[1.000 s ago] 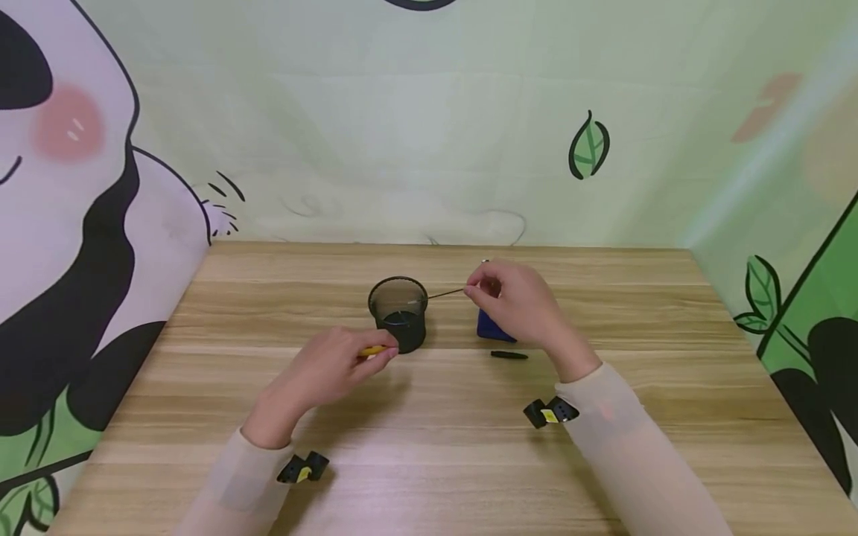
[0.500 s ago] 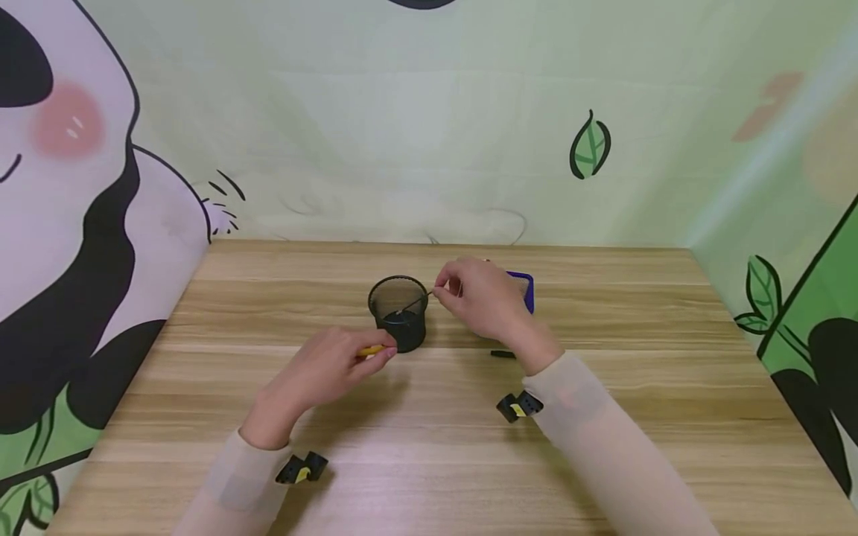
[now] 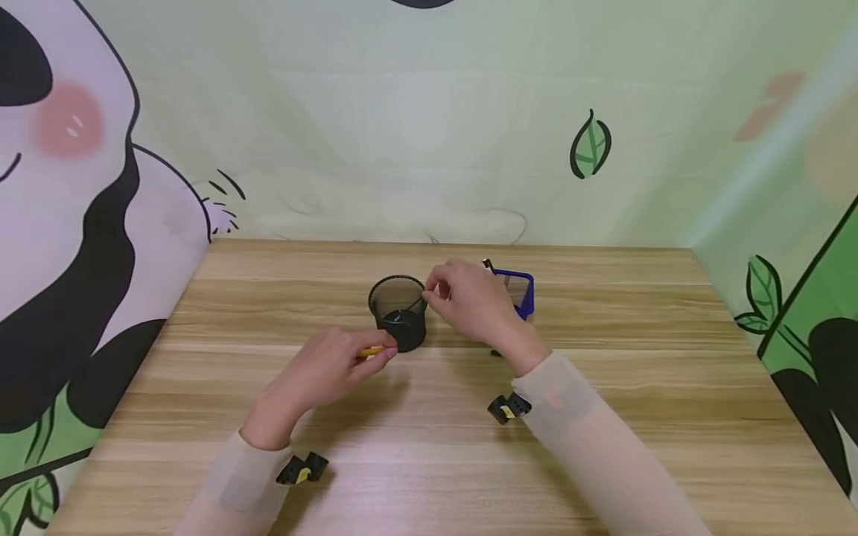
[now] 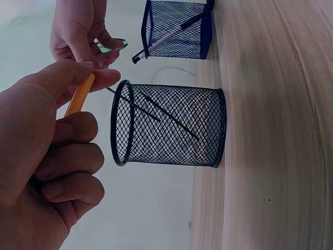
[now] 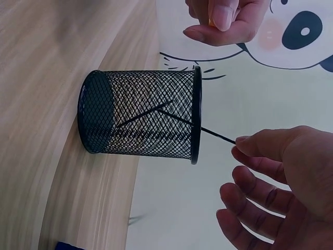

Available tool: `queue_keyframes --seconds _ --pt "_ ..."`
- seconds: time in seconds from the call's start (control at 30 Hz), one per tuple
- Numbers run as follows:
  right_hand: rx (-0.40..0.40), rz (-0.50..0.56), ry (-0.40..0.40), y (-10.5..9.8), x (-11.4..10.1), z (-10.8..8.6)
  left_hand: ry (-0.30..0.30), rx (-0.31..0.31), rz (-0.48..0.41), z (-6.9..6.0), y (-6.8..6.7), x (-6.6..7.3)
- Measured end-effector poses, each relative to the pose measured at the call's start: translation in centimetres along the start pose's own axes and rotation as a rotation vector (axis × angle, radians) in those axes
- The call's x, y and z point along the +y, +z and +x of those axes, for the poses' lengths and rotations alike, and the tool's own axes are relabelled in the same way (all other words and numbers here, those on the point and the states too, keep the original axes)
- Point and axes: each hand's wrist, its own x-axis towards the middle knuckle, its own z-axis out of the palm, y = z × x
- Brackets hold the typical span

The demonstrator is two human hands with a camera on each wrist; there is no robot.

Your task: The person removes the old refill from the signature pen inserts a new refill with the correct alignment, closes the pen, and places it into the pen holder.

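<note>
Stick [image 5: 218, 136] is pinched in the right grip [image 3: 472, 301], its long axis slanted down leftward into the cup [image 3: 412, 335], which is parked toward the worktop's [image 3: 617, 313] far edge. Some yellow thing [image 4: 80, 96] is pinched in the left grip [image 3: 338, 365], kinda near too.

A wood-grain tabletop [image 3: 670, 357], streaked lengthwise with pale and darker bands, fills the lower half of the head view and takes a soft glare at bottom centre. A round black mesh cup [image 3: 402, 326] stands upright on it near mid-frame. Right of that stands a blue mesh holder [image 3: 521, 289], and below it a small black object [image 3: 496, 353] (mostly hidden) lies flat.
</note>
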Motion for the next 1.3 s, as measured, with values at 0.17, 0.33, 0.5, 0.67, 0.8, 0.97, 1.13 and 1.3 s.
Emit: queue_keyframes --seconds 0.17,0.33,0.5,0.67,0.8,0.97,1.13,1.3 --pt "0.006 -0.018 -0.017 0.2 -0.2 0.2 0.001 0.002 0.003 0.0 0.0 0.0" --pt "-0.005 -0.033 -0.011 0.4 -0.4 0.4 0.006 0.001 0.004 0.0 0.0 0.0" --pt "-0.001 -0.039 -0.010 0.4 -0.6 0.4 0.008 0.002 0.003 0.1 0.0 0.0" --pt "0.010 -0.033 -0.018 0.2 -0.7 0.4 0.008 0.005 0.004 0.0 0.0 0.0" --pt "-0.002 -0.010 -0.001 -0.4 -0.9 0.3 0.007 0.002 0.003 0.1 0.0 -0.1" --pt "-0.004 0.014 0.014 -1.1 -0.8 0.1 0.001 -0.004 0.000 0.1 0.0 0.0" --pt "0.024 0.031 0.020 -1.9 -0.7 -0.3 0.007 0.001 -0.001 0.2 0.0 0.0" --pt "0.062 0.064 0.017 -2.7 -0.6 -0.9 0.001 0.003 0.004 0.2 0.1 -0.1"
